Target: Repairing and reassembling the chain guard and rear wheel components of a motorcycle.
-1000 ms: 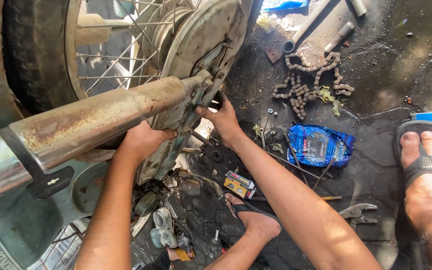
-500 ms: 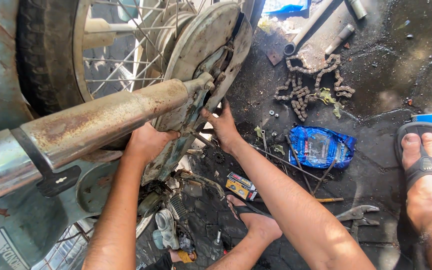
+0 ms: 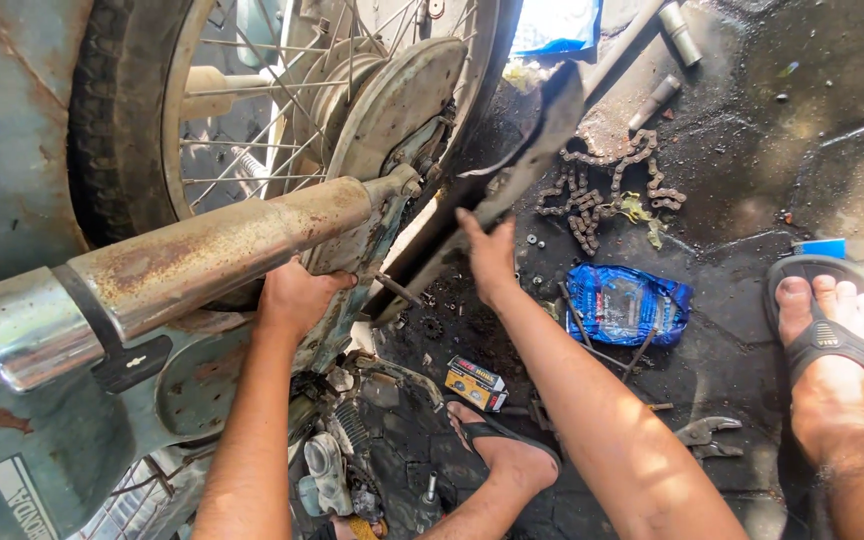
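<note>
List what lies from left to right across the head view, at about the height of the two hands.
Chrome end of the exhaust pipe → left hand on the rusty swing arm → right hand on the dark chain cover → blue plastic bag → sandalled foot.

Hard sunlight is falling from above, glaring off the chrome exhaust point(image 3: 22, 325); deep shadows are pooling on the oily ground point(image 3: 752, 130), and edges are bending.
</note>
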